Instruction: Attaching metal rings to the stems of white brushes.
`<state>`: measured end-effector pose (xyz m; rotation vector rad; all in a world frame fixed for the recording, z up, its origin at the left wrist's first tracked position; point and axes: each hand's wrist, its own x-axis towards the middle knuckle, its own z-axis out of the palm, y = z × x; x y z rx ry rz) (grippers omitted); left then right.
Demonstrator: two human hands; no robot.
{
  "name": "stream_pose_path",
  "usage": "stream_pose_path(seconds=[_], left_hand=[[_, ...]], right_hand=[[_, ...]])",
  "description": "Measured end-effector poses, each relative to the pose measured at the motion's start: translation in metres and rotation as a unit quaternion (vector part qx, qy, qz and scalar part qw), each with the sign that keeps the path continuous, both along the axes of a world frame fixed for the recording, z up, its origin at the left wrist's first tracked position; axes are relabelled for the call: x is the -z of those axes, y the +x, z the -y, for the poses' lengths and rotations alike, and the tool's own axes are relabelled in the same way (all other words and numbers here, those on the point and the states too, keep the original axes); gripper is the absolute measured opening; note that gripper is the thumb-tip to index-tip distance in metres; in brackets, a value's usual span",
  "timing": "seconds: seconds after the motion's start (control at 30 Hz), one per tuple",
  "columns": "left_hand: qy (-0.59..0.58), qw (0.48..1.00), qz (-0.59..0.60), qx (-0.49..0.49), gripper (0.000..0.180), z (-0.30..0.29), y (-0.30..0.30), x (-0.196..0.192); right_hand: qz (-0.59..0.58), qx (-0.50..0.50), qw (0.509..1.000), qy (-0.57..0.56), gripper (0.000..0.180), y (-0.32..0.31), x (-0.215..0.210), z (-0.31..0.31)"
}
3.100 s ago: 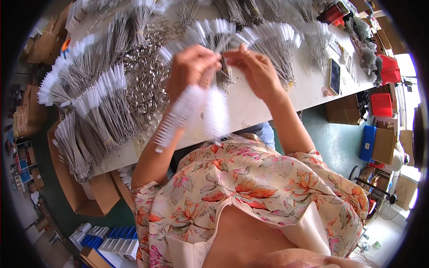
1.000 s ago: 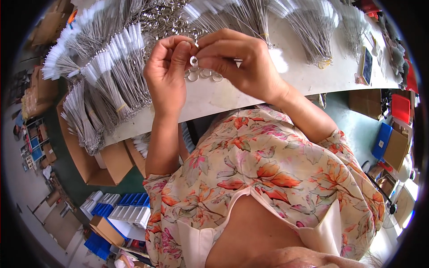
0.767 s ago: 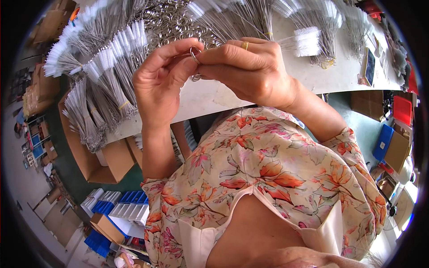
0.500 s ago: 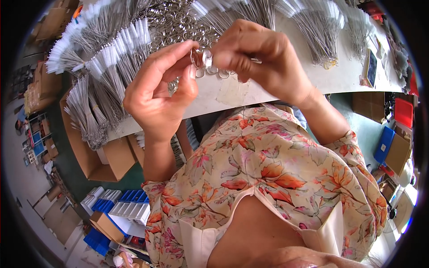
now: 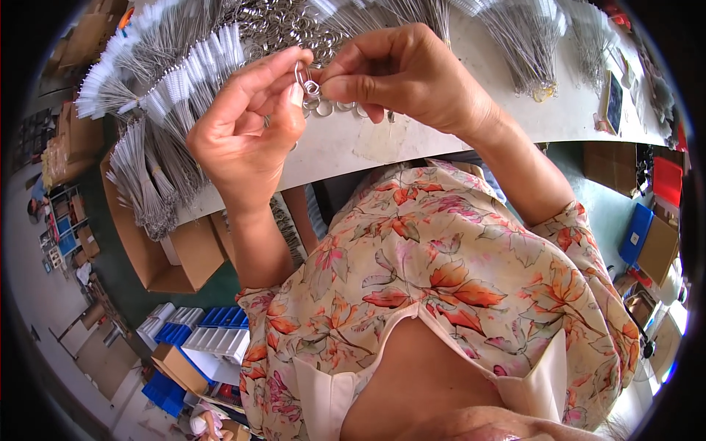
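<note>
Above the near edge of the table, my left hand [image 5: 246,143] pinches a thin metal ring [image 5: 298,73] between thumb and index finger, seen almost edge-on. Against it sit some small silvery wire loops [image 5: 312,88], gripped at the thumb and fingertips of my right hand [image 5: 415,81]. Whatever the loops are joined to is hidden behind my fingers. Beyond both hands lies a heap of loose metal rings [image 5: 290,28], with several single rings [image 5: 323,108] strayed onto the tabletop below my fingertips.
Bundles of white-bristled wire brushes [image 5: 195,81] crowd the table's left side, and more brush bundles [image 5: 518,51] lie at right. A dark flat device [image 5: 613,106] rests near the table's [image 5: 441,151] right end. Below left stands an open cardboard box [image 5: 173,275].
Both hands have shifted slightly left and up. My right fingers have turned and closed in toward the ring, and the small loops now show more clearly.
</note>
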<state>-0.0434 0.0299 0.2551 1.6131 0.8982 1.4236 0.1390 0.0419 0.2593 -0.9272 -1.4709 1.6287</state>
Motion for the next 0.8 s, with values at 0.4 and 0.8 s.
stream_pose_path(seconds=[0.4,0.8], left_hand=[[-0.144,0.674,-0.688,-0.227,0.025,-0.083,-0.1,0.055],[-0.076,0.793,-0.528,-0.294,0.013,-0.058,-0.101,0.055]], right_hand=[[0.303,0.007,0.806,0.508,0.013,-0.012,0.112,0.029],[0.583,0.079,0.777,0.224,0.027,0.029,0.076,-0.108]])
